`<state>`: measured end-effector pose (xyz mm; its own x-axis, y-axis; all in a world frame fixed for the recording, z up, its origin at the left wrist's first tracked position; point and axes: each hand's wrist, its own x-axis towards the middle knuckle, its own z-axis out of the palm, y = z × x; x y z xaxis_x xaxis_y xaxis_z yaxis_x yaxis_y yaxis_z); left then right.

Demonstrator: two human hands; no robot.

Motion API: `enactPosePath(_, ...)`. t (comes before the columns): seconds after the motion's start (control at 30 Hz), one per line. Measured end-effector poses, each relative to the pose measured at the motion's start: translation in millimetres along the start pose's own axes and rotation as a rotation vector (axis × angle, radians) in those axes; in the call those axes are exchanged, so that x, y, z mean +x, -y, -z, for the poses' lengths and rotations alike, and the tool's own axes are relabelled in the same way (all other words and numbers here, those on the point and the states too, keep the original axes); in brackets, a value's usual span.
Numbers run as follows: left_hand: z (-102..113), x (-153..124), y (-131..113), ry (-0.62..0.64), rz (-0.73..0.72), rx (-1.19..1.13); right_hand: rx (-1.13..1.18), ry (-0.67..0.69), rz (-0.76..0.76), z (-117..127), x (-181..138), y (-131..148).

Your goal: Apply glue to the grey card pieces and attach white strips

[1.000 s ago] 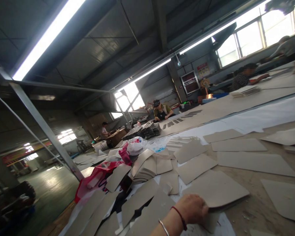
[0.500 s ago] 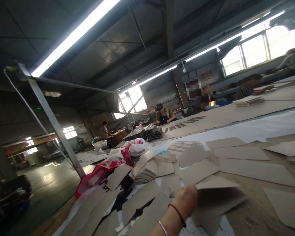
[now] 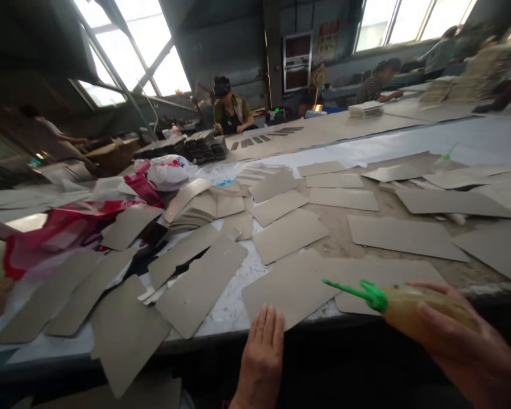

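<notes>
In the head view my left hand (image 3: 262,352) rests its fingertips on the near edge of a grey cardboard piece (image 3: 287,284). Its fingers are stretched out flat, side by side, holding nothing. My right hand (image 3: 472,341) is wrapped around a squeeze bottle (image 3: 426,315) of yellowish liquid, probably glue. The bottle lies tilted almost level, its green nozzle (image 3: 372,295) pointing left above the cardboard. Beneath the nozzle lies another long cardboard piece (image 3: 392,272), partly covered by the bottle.
Several loose cardboard pieces (image 3: 202,284) spread over the worktable (image 3: 230,301). Toward the left are a red plastic bag (image 3: 59,227) and a clear bag (image 3: 170,170). Dark stacked pieces (image 3: 204,145) stand farther back, where a person (image 3: 232,111) sits at work.
The view has swung down and to the right. My left hand, earlier gripping a raised cardboard piece, now lies flat on one. My right hand and the bottle have come into view.
</notes>
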<state>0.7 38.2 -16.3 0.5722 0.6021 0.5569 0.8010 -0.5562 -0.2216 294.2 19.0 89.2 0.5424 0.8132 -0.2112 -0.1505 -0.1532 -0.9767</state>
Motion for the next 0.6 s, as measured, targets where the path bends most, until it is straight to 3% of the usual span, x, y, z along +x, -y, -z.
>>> enactPosePath(0.1,1.9,1.9,-5.2,-0.098,0.147,-0.135,-0.122,0.148,0.043,-29.3,-2.7,5.0)
enactPosePath(0.3,18.2,2.9,-5.7,-0.203,0.226,-0.328,-0.563,0.294,0.377,-86.1,-16.6,0.1)
enactPosePath(0.6,5.9,0.1,4.0,-0.208,0.281,-0.420,-0.759,0.425,0.670,-118.9,-13.6,-7.4)
